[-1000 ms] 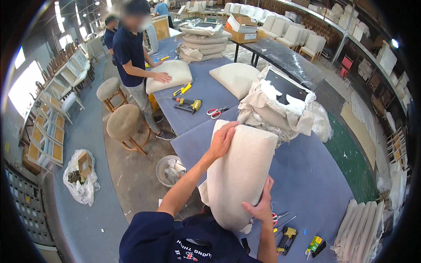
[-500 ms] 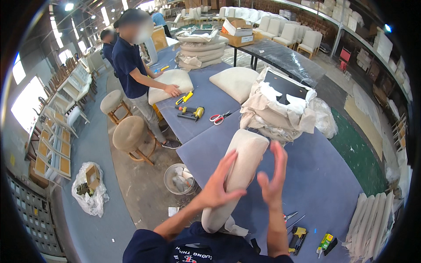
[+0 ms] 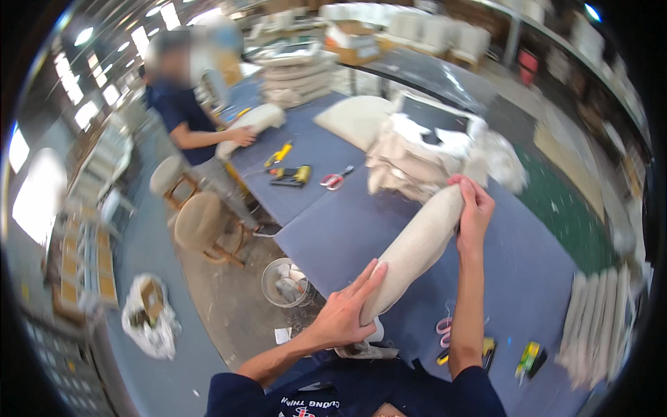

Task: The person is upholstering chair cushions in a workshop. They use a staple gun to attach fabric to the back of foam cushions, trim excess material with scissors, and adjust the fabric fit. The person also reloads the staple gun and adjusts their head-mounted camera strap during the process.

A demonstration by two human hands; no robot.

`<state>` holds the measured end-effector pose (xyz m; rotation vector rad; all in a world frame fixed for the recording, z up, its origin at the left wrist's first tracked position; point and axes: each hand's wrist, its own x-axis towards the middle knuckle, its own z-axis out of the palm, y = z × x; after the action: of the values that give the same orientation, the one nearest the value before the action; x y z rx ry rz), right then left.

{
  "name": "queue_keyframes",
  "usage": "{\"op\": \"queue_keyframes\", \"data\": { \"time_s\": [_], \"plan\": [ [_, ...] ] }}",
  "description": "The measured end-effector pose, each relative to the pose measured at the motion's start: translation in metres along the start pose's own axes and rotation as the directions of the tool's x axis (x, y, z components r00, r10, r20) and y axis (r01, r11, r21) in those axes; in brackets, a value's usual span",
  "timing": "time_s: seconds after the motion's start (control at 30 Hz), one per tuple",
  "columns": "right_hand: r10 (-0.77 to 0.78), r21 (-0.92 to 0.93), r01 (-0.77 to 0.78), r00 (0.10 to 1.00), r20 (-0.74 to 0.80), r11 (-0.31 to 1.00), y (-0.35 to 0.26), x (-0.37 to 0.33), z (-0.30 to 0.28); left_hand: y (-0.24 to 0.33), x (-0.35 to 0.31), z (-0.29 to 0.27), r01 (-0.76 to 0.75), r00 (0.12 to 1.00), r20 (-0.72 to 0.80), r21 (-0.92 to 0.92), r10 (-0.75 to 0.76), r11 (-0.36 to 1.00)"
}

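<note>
The cushion point(image 3: 417, 254), covered in cream cloth, is held up before the person over the near edge of the blue counter point(image 3: 326, 236), turned narrow side up and slanting from lower left to upper right. The left hand point(image 3: 347, 309) has its grip closed about the lower end, fingers laid along the side; the right hand point(image 3: 474, 212) has its grip bent round the upper end, pinching the corner. Loose cloth point(image 3: 365, 351) hangs below the left hand, by the person's shirt. Close to the right forearm lie pink scissors point(image 3: 445, 330) and a yellow and black tool point(image 3: 488, 351), partly hidden by the arm; a small yellow-green box point(image 3: 529, 358) lies farther right, near a row of beige pads point(image 3: 594, 326). Beyond the cushion sits a heap of covers point(image 3: 406, 160), with a pale rounded seat point(image 3: 354, 118) just behind it. To the left of these are red-handled scissors point(image 3: 335, 181), a staple gun point(image 3: 292, 176) and a yellow cutter point(image 3: 279, 153). Across the counter, a co-worker point(image 3: 184, 118) holds another pad point(image 3: 258, 124). A bucket point(image 3: 267, 292) of scraps and a round stool point(image 3: 201, 219) stand on the floor.
</note>
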<state>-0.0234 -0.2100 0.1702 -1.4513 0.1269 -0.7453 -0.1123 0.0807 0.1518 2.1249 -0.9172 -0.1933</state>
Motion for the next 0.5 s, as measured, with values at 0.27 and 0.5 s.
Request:
{"op": "queue_keyframes", "data": {
  "time_s": [0.27,0.5],
  "plan": [
    [0.109,0.024,-0.107,0.992,-0.066,0.994,0.008,-0.035,-0.099,-0.01,0.127,0.031,-0.094,0.955,0.164,-0.628,0.249,0.773],
    [0.228,0.079,-0.216,0.952,-0.203,0.973,0.004,-0.047,-0.132,0.054,0.274,0.121,-0.259,0.805,0.218,-0.708,0.552,0.657]
  ]
}}
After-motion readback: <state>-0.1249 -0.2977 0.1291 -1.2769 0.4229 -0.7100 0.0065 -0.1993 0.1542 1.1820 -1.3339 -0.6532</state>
